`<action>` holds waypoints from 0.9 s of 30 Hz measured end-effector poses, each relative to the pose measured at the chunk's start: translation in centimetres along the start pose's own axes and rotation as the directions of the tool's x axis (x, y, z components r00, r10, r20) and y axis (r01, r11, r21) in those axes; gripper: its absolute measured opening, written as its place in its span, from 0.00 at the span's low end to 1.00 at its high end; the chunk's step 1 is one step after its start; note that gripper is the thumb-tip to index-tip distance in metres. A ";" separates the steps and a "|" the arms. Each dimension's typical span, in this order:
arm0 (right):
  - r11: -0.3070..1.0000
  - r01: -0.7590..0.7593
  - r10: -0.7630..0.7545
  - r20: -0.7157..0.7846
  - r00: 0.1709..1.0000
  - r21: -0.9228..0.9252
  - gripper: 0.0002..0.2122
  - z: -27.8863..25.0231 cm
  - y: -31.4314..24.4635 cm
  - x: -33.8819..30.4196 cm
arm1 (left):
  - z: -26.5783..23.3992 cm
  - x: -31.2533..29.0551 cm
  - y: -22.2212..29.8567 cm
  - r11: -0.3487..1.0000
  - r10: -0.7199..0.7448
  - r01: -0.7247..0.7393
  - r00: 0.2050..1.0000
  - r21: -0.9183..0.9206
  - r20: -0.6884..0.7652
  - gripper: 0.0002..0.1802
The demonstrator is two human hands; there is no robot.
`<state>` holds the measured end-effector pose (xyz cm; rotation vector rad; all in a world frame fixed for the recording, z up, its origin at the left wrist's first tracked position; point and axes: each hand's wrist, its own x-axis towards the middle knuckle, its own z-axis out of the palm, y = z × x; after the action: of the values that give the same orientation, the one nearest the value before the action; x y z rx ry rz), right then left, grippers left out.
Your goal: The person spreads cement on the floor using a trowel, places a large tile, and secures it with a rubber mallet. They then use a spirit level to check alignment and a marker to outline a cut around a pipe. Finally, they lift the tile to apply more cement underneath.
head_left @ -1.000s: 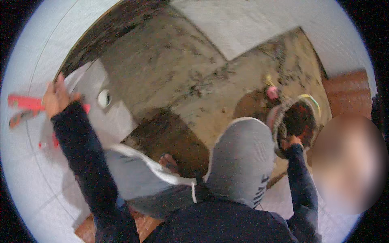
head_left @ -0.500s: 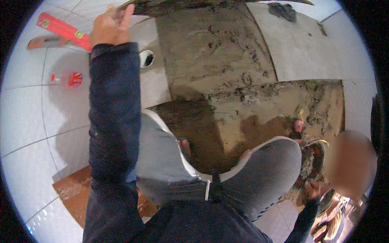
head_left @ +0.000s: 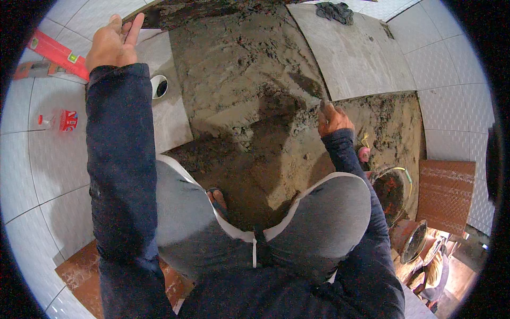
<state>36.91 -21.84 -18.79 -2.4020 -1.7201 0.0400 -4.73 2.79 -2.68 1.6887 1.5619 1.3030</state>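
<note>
1. Head view looks down on a squatting person in grey trousers and dark sleeves, over a floor partly tiled, partly bare mortar [head_left: 239,69].
2. Left hand [head_left: 112,41] reaches far forward, fingers loosely spread, resting on the far edge of a loose tile [head_left: 170,114] that has a round hole [head_left: 159,86].
3. Right hand [head_left: 332,119] is closed around a trowel [head_left: 311,87], its blade lying on the mortar, near a grey tile [head_left: 350,53] at the far right.
4. The hands are well apart.
5. A red level [head_left: 58,53] lies on white tiles at the far left.
6. A bucket [head_left: 392,191] stands by the right knee.
7. A bare foot in a sandal [head_left: 217,201] shows between the knees.
</note>
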 end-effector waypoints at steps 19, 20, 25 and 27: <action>0.959 -0.283 0.259 0.373 0.891 0.011 0.18 4.6 4.3 -0.8 | -0.3 -0.9 2.6 0.876 0.068 -0.159 0.976 0.455 0.208 0.20; 0.952 -0.307 0.297 0.322 0.899 -0.022 0.18 4.9 4.6 -1.0 | -0.3 -0.5 1.2 0.942 0.148 -0.189 0.975 0.276 0.163 0.20; 0.934 -0.353 0.346 0.352 0.870 -0.045 0.18 6.5 7.9 -0.6 | 0.5 0.8 0.5 0.773 -0.238 0.213 0.970 -0.598 0.038 0.18; 0.935 -0.335 0.353 0.434 0.829 -0.120 0.20 3.8 4.7 -0.1 | -0.1 1.6 -1.4 0.720 -0.335 0.276 0.942 -0.637 0.029 0.19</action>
<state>40.74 -22.86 -23.33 -2.8701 -1.4092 0.6712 -5.63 4.59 -3.36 0.9113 1.1736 1.5097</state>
